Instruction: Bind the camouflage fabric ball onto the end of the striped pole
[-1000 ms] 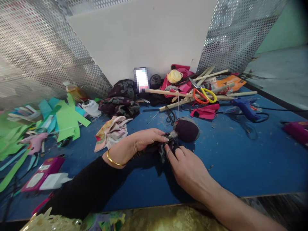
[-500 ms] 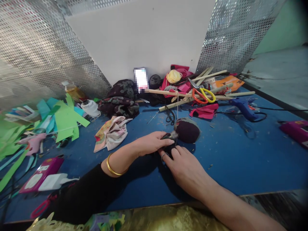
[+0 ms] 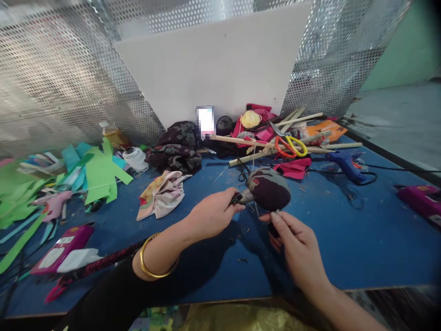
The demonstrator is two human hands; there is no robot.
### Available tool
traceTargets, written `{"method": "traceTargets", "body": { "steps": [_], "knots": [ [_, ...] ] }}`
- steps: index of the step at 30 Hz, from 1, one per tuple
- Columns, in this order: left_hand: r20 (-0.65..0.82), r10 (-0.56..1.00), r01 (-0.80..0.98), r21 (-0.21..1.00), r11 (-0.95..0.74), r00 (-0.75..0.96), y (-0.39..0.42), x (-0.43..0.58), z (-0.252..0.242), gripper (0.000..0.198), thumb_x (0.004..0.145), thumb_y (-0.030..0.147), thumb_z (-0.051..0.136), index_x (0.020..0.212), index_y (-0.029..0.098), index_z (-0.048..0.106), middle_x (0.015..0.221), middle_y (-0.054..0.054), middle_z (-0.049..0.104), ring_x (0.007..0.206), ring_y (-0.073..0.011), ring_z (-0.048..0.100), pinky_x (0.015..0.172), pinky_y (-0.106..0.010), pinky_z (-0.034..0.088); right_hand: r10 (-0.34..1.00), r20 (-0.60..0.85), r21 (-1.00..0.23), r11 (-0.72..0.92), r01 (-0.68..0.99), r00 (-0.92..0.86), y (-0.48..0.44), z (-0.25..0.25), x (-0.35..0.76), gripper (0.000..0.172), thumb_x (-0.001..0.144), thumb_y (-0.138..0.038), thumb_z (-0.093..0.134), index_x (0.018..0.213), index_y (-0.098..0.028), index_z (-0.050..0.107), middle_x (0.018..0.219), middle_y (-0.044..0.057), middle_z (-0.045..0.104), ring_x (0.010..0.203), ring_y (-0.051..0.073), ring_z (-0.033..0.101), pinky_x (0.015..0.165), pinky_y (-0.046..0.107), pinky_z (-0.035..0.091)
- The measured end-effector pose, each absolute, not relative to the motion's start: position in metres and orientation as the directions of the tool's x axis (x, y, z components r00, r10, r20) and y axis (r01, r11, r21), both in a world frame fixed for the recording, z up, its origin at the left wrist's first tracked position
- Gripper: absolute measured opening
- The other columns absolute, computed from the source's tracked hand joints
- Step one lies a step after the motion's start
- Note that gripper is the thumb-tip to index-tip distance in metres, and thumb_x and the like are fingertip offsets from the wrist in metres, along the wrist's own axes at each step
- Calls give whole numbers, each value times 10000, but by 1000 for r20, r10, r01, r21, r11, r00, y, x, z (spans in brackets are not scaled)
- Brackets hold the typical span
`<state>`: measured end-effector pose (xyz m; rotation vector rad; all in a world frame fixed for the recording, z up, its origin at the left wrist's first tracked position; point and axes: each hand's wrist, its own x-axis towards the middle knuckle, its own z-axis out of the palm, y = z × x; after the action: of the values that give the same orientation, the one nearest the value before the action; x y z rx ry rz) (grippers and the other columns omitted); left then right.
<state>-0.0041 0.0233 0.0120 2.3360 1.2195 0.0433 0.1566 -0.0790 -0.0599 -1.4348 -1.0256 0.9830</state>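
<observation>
The right hand [image 3: 298, 241] has moved off the bound neck [image 3: 246, 196] of the cloth-covered ball [image 3: 271, 191], fingertips pressed together below it, on what I cannot tell; the left hand [image 3: 212, 212] alone pinches the neck over the bench [image 3: 347, 234], leaving its wrapping exposed.

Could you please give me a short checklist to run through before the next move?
1. Left hand gripping the stem beside the dark ball: ok.
2. Right hand contents identified: cannot tell, partly hidden by its fingers.
3. Scissors apart from both hands: ok, on the sticks.
4. Blue glue gun apart from both hands: ok.
5. Table free of scraps: not ok, dark bits lie there.
</observation>
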Motion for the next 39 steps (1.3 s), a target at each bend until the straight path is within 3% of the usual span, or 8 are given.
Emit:
{"method": "traceTargets", "body": {
  "steps": [2,6,11,15,22,29,34,39],
  "knots": [
    [-162,793,751,477,-458,587,20,-2,19,261,898,364,418,1113,231,483,941,-46,650,859,-230,601,685,-298,404,939,3,-992,-42,123,344,-77,-58,156,332,896,-450,470,887,-172,652,645,-3,569,541,122,528,473,211,394],
    [-139,810,744,505,-437,570,14,0,26,239,901,347,422,1107,249,494,906,-23,659,829,-222,613,681,-291,410,921,307,-837,142,529,238,-71,-56,152,282,904,-376,463,1003,-172,631,887,70,674,823,196,626,710,268,451],
    [-130,800,744,476,-468,586,8,0,26,200,886,357,449,1025,239,533,910,-21,665,842,-220,615,660,-275,400,924,379,-553,176,815,57,-64,-55,153,313,916,-325,421,711,-191,617,605,37,627,538,160,564,529,250,343],
    [-143,836,788,447,-423,530,4,1,22,221,878,378,453,1048,264,537,906,-16,676,836,-226,627,637,-270,397,869,495,-505,290,813,-3,-66,-50,154,361,905,-253,414,554,-193,470,487,-17,482,447,105,460,501,231,293],
    [-134,857,812,419,-407,498,8,3,12,299,871,380,445,1162,321,488,949,-1,688,866,-248,641,649,-284,421,869,493,-499,314,808,-34,-65,-53,152,342,908,-228,420,571,-191,461,497,-26,427,469,108,445,495,229,297],
    [-96,877,844,341,-414,470,15,-5,11,300,880,385,419,1163,320,496,947,-24,692,875,-271,643,644,-299,427,860,504,-707,357,610,81,-81,-48,173,209,915,-230,469,988,-212,665,875,60,686,763,168,633,665,258,487],
    [-85,884,857,303,-416,459,15,-7,13,292,882,384,409,1146,306,506,933,-33,694,850,-271,645,613,-293,415,882,390,-895,295,336,264,-97,-32,199,227,903,-280,488,737,-248,640,824,32,691,842,218,655,709,313,515],
    [-95,864,843,297,-449,494,12,-9,12,268,879,387,405,1101,304,531,906,-30,690,822,-268,641,568,-281,390,841,405,-873,238,427,358,-99,-11,224,166,846,-358,561,732,-302,667,861,60,673,869,286,644,787,428,498]
  ]
}}
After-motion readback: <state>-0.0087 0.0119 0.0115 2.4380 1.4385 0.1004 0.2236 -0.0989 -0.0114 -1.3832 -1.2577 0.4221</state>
